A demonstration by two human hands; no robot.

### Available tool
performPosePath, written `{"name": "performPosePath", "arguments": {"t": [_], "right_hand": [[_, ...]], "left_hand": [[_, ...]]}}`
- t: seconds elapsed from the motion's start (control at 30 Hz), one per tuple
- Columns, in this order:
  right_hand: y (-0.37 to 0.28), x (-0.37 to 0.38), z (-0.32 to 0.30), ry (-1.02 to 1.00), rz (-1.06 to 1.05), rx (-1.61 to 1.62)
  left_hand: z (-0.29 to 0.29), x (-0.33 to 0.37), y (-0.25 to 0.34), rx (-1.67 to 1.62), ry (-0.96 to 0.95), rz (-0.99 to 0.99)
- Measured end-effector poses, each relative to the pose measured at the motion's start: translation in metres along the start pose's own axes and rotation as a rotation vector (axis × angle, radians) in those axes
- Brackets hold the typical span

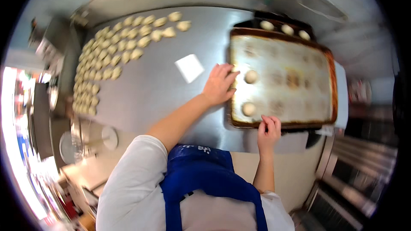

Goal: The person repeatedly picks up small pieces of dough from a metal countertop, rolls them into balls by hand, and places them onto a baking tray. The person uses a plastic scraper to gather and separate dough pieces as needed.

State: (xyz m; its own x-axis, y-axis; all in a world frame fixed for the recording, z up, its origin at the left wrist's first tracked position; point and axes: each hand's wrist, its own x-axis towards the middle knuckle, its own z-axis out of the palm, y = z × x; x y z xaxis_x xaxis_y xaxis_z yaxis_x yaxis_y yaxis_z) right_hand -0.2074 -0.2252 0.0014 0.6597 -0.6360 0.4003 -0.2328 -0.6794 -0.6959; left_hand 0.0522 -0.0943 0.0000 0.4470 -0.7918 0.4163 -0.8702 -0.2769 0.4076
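A worn baking tray (282, 38) with a browned rim lies on the right of the steel table. Two round dough balls (251, 76) sit in its left part, one farther from me and one nearer. My left hand (220, 84) is at the tray's left rim, fingers apart and reaching slightly over it; I see nothing held, though the palm side is hidden. Over the near rim, right of the nearer ball, my right hand (269, 128) has its fingers drawn together in a pinch. Whatever it holds, if anything, cannot be made out.
Many small dough pieces (124, 44) stand in rows across the left of the steel table (145, 85). A white square sheet (189, 68) lies left of my left hand. Behind the tray, a dark tray (276, 19) carries three dough balls. A wall panel borders the back.
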Motion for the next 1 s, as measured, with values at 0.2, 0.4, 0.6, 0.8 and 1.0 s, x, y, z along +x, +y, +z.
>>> {"name": "performPosePath", "arguments": {"t": [0.2,0.4,0.6,0.8,1.0], "right_hand": [[-0.103,0.025,0.088,-0.216,-0.269,0.150],[-0.215,0.001,0.198,-0.558,-0.550,0.212],[-0.349,-0.072,0.343,-0.986,-0.479,0.324],[-0.489,-0.106,0.537,-1.166,-0.516,0.279],[-0.560,-0.156,0.680,-0.993,-0.872,0.196]], "left_hand": [[-0.091,-0.200,-0.081,0.138,-0.075,-0.342],[-0.192,-0.399,-0.170,0.198,0.099,-0.914],[-0.283,-0.558,-0.306,0.318,0.611,-1.342],[-0.351,-0.561,-0.387,0.280,0.573,-1.430],[-0.353,-0.575,-0.408,0.225,0.351,-1.277]]}}
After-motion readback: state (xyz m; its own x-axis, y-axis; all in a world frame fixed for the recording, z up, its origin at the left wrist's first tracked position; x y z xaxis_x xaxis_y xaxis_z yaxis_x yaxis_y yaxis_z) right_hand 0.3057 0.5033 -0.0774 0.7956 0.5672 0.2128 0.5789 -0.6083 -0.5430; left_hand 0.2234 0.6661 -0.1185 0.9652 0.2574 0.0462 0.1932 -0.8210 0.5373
